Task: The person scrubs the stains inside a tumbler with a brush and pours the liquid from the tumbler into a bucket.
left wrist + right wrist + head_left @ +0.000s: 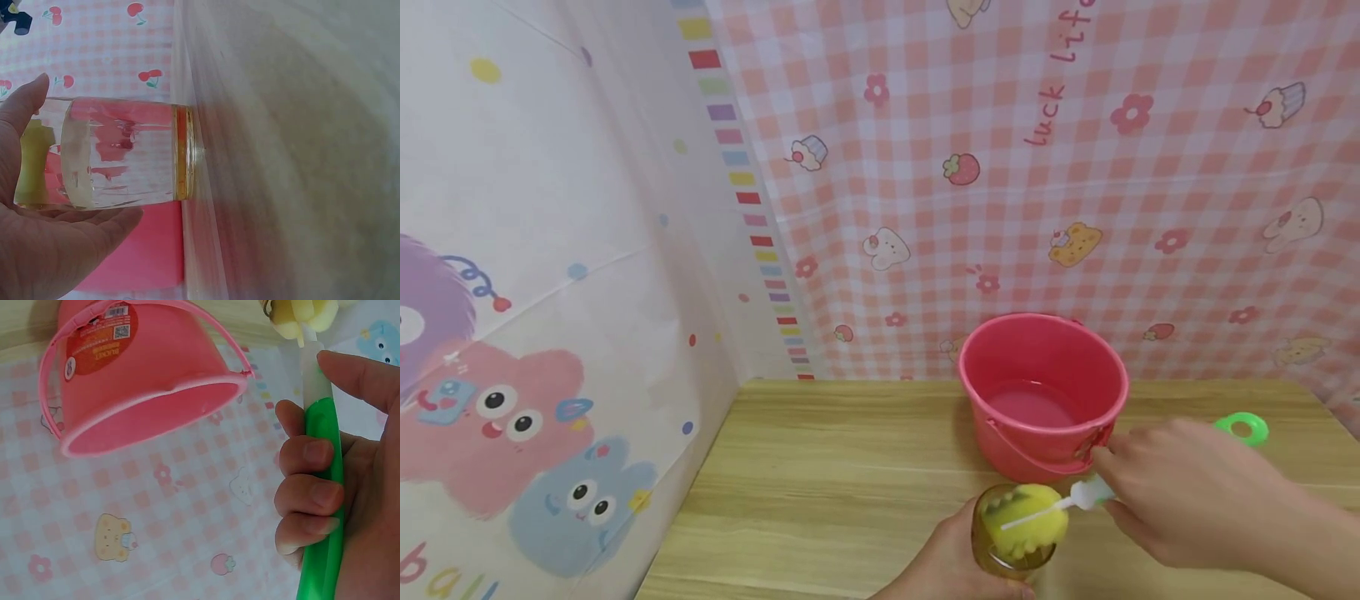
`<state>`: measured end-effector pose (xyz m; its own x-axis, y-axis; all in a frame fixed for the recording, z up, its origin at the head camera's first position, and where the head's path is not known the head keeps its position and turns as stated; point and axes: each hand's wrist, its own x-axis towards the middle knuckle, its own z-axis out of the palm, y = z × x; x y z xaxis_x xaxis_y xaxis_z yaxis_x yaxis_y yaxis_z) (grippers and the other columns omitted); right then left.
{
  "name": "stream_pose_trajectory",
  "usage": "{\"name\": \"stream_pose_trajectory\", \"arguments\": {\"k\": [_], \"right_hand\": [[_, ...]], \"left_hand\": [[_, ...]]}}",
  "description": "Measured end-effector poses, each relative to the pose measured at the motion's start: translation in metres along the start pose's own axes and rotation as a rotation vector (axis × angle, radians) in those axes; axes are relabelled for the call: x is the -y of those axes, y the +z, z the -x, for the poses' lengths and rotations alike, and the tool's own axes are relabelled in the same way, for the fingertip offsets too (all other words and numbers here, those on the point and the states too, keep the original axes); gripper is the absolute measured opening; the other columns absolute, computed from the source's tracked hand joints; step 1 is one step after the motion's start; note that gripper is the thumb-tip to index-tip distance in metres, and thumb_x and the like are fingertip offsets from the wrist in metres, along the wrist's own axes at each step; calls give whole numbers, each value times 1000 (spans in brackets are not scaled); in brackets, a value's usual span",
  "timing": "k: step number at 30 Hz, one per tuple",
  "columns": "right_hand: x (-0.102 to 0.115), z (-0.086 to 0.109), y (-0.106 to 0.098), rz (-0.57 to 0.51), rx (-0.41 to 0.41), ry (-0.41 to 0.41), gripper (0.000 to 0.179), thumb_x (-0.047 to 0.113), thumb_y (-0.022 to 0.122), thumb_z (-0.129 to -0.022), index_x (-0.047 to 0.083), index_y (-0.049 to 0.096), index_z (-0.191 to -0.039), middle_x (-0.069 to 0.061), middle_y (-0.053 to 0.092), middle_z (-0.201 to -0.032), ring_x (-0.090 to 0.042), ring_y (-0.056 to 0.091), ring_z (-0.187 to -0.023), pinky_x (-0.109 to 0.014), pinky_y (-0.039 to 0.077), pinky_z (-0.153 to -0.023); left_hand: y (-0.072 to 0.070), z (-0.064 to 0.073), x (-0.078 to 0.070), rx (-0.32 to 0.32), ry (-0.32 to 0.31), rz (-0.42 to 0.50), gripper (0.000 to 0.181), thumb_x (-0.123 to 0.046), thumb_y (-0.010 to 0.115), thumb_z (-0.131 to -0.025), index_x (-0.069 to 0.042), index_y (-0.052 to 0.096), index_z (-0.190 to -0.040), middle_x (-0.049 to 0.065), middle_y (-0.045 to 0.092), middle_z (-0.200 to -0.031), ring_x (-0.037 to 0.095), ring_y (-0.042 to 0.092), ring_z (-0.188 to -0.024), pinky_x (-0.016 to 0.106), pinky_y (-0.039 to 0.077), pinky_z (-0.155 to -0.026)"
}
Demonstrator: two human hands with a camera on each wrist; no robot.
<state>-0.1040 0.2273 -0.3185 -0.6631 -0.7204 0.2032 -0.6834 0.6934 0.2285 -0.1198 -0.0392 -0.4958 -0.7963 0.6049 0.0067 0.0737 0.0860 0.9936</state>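
Observation:
My left hand (958, 558) grips a clear drinking glass (134, 153) with a thick amber-tinted base, fingers and thumb round its side near the rim. The base is right at the wooden tabletop. In my right hand (1195, 492) is a sponge bottle brush, its green handle (322, 462) wrapped by the fingers and its white neck under the thumb. The brush's yellow sponge head (1033, 521) sits in the mouth of the glass, and shows through the wall near the rim in the left wrist view. The handle's green ring end sticks out behind the right hand.
A pink bucket (1041, 450) with its handle hanging down stands just behind the glass, by the pink checked cloth (925, 208). The wooden table (790, 475) runs under everything. A white sheet with cartoon figures (610, 333) hangs along the left.

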Motion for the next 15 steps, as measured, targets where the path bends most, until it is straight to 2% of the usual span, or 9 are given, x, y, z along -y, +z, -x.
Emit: {"name": "stream_pose_trajectory", "arguments": {"k": [3,9,11,15], "right_hand": [[2,-8,-2,54,-17,-60,40,32,86,-72,22,47,-75,11,31,-65,-10,25,-52,-25,25,-46],[4,-21,0,176,-137,-205,37,23,77,-68,17,41,-67,5,30,-61,-17,28,-51,-29,27,-49],[4,-24,0,187,-134,-216,35,20,75,-67,17,40,-66,5,28,-60,-17,28,-51,-30,26,-49],[8,-29,0,199,-71,-214,34,20,75,-71,18,42,-66,5,30,-59,-18,30,-52,-30,29,-51]], "left_hand": [[0,0,1,-2,21,-3,87,-14,95,-77,-39,50,-147,-16,63,-136,6,59,-124,25,45,-109],[-2,0,3,-4,36,2,86,-14,94,-77,-38,49,-147,-15,64,-135,7,61,-121,25,48,-106],[-1,0,4,-8,37,-3,86,-15,95,-77,-38,50,-146,-15,64,-134,6,62,-120,25,49,-105],[-1,0,5,-11,39,-14,86,-14,95,-77,-38,50,-146,-15,64,-133,6,62,-120,25,48,-105]]}}
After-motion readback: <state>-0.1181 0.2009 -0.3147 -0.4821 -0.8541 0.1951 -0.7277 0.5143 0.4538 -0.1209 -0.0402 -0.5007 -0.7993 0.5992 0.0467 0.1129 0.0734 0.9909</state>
